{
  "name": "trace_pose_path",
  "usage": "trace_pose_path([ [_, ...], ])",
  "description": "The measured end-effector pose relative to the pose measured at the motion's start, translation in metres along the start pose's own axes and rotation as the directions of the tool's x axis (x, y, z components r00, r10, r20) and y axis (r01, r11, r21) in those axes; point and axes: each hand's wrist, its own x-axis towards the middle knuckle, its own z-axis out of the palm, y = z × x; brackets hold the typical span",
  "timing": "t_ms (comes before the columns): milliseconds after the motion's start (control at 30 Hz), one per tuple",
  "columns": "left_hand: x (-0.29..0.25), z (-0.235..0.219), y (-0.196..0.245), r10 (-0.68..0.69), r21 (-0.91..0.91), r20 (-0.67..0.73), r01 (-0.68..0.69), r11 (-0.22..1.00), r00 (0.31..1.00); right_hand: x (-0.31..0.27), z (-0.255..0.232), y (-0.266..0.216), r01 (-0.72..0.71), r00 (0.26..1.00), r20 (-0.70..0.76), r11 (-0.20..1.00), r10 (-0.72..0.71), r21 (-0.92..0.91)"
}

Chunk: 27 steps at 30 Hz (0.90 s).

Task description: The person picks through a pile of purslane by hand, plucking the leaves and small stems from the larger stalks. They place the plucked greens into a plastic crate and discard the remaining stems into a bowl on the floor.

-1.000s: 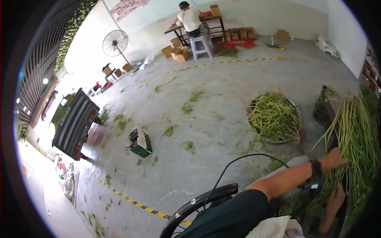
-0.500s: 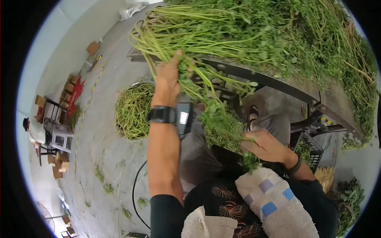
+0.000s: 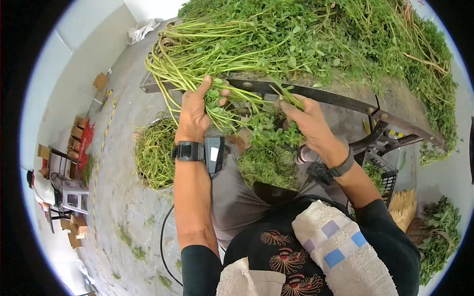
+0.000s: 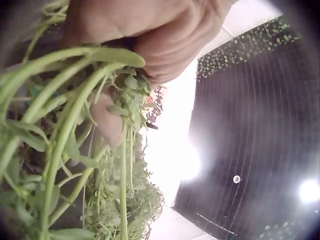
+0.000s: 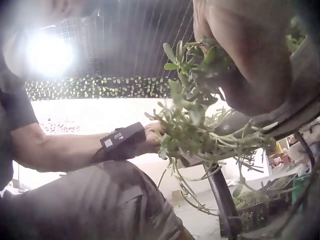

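My left hand [image 3: 196,111] grips a bunch of long green leafy stems [image 3: 242,93] at the table's near edge, its thumb pointing up. In the left wrist view the fingers [image 4: 107,120] curl round the stems, and leaves poke out between them. Just to the right, my right hand [image 3: 312,123] pinches a leafy sprig [image 3: 289,93] between thumb and fingers. More leaves hang below that hand, also seen in the right wrist view as leafy sprigs [image 5: 192,115]. A large heap of the same greens [image 3: 296,44] covers the table.
The table's dark metal edge [image 3: 340,102] runs just beyond the hands. A round basin of stems [image 3: 155,153] stands on the floor at left. Loose greens [image 3: 266,165] lie between the knees. At right are a black crate [image 3: 387,172] and dark leafy plants [image 3: 439,232].
The head view has swung from the room to the table. My right hand has risen from near the lap to the stems beside my left hand, which keeps its grip.
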Motion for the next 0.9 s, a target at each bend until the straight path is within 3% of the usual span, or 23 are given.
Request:
trace_pose_path([
  [67, 0.001, 0.000, 0.000, -0.007, -0.003, -0.012, 0.007, 1.000, 1.000, 0.008, 0.009, 0.006, 0.021, 1.000, -0.005, 1.000, -0.021, 0.005],
  [167, 0.002, -0.003, -0.002, -0.013, -0.015, 0.000, 0.013, 1.000, 1.000, 0.017, 0.022, 0.014, -0.110, 0.993, 0.051, 0.994, 0.110, 0.004],
  [267, 0.003, -0.004, -0.004, -0.002, -0.016, 0.004, 0.002, 1.000, 1.000, 0.019, 0.039, 0.028, -0.095, 0.979, 0.174, 0.994, 0.104, -0.060],
  [300, 0.003, -0.003, -0.003, -0.019, -0.013, -0.002, 0.019, 1.000, 1.000, 0.019, 0.045, 0.036, -0.009, 0.973, 0.230, 1.000, 0.014, -0.023],
  [333, 0.003, -0.003, -0.003, -0.037, -0.010, -0.008, 0.037, 0.999, 0.999, 0.017, 0.045, 0.041, -0.010, 0.973, 0.232, 1.000, 0.015, -0.021],
  [400, 0.001, -0.003, -0.002, -0.026, 0.009, -0.010, 0.026, 1.000, 1.000, 0.012, 0.046, 0.041, -0.215, 0.944, 0.249, 0.976, 0.215, -0.030],
  [467, 0.001, -0.004, -0.003, -0.020, 0.026, -0.011, 0.020, 0.999, 1.000, 0.015, 0.040, 0.052, -0.215, 0.946, 0.240, 0.976, 0.216, -0.029],
  [533, 0.003, -0.006, -0.004, -0.038, 0.002, 0.011, 0.038, 0.999, 0.999, 0.018, 0.035, 0.059, -0.412, 0.895, 0.218, 0.908, 0.389, 0.073],
  [600, 0.004, -0.005, -0.005, -0.034, 0.013, 0.005, 0.034, 0.999, 0.999, 0.015, 0.037, 0.046, -0.438, 0.883, 0.241, 0.892, 0.404, 0.113],
  [667, 0.005, -0.004, -0.005, -0.034, 0.005, 0.000, 0.034, 0.999, 0.999, 0.013, 0.040, 0.037, -0.590, 0.802, 0.331, 0.742, 0.496, 0.318],
  [767, 0.004, -0.003, -0.005, -0.044, 0.003, -0.024, 0.044, 0.999, 0.999, 0.015, 0.048, 0.034, -0.622, 0.769, 0.363, 0.749, 0.526, 0.231],
  [800, 0.003, -0.003, -0.005, -0.046, 0.008, -0.026, 0.046, 0.999, 0.999, 0.013, 0.049, 0.035, -0.622, 0.768, 0.365, 0.747, 0.525, 0.235],
  [867, 0.003, -0.002, -0.004, -0.039, 0.035, -0.028, 0.040, 0.999, 0.999, 0.006, 0.050, 0.037, -0.353, 0.839, 0.489, 0.923, 0.239, 0.155],
  [900, 0.003, -0.002, -0.004, -0.039, 0.041, -0.025, 0.040, 0.998, 0.999, 0.004, 0.056, 0.037, -0.301, 0.876, 0.447, 0.929, 0.180, 0.215],
])
